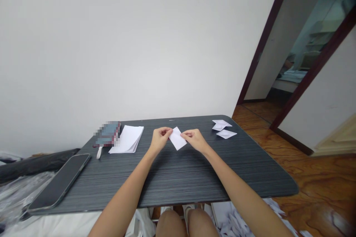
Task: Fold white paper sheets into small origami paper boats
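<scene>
A small white piece of paper (177, 140), diamond-shaped as I see it, is held up between my two hands above the dark table. My left hand (160, 139) pinches its left corner between thumb and fingers. On the opposite side, my right hand (194, 139) pinches the right corner. Whether the paper has several layers cannot be made out. Several folded white paper pieces (226, 134) lie at the table's far right. To the left of my hands rests a stack of white paper sheets (128, 139).
The dark grained table (183, 189) stands against a white wall. A smartphone (61, 181) lies at its left edge, near a blurred-out dark red-edged item (108, 135) with a white strap. Many white paper pieces (236, 222) lie below the table; a doorway is at right.
</scene>
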The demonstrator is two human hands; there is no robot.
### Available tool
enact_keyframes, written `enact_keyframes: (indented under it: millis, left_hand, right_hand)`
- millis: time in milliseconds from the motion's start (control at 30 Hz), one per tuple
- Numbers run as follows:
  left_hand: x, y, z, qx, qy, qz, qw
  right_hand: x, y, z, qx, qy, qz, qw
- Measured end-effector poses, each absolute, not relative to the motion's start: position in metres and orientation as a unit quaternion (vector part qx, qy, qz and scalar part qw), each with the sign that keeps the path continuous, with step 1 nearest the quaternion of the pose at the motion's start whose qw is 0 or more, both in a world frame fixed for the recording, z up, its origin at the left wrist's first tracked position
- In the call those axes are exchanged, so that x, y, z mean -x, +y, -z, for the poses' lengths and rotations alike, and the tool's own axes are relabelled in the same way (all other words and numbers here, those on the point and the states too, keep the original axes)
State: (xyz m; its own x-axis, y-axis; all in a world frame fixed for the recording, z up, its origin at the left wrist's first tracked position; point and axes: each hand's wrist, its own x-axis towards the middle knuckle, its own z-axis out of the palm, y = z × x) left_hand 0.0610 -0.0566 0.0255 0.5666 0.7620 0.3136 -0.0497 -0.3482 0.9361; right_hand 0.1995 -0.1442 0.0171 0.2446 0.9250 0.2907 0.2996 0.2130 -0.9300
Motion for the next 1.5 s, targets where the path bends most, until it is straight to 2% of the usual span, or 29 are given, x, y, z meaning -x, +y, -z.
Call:
enact_keyframes:
  millis: [167, 300, 567, 800, 933, 1133, 1500]
  left_hand:
    - [-0.057, -0.060, -0.033, -0.759, 0.238, -0.344, 0.499]
    - [-0.057, -0.067, -0.036, -0.787, 0.217, -0.326, 0.476]
    - [-0.061, -0.067, -0.031, -0.695, 0.263, -0.403, 0.534]
    - [-0.062, -0.063, -0.026, -0.669, 0.289, -0.485, 0.483]
    - [-0.059, -0.061, -0.029, -0.713, 0.233, -0.398, 0.527]
    - [-0.057, -0.063, -0.033, -0.757, 0.123, -0.278, 0.578]
    - [-0.053, -0.063, -0.034, -0.821, 0.066, -0.246, 0.511]
  right_hand:
    - [-0.196, -0.151, -0.022, 0.562, -0.587, -0.215, 0.542]
    - [-0.187, -0.152, -0.025, 0.550, -0.597, -0.207, 0.546]
    - [-0.197, -0.151, -0.028, 0.523, -0.542, -0.337, 0.565]
    - [-0.206, -0.149, -0.018, 0.561, -0.562, -0.302, 0.528]
    - [-0.209, -0.148, -0.016, 0.578, -0.588, -0.250, 0.507]
    - [-0.224, -0.145, -0.019, 0.612, -0.543, -0.118, 0.563]
    - [-0.227, -0.146, -0.019, 0.599, -0.555, -0.164, 0.554]
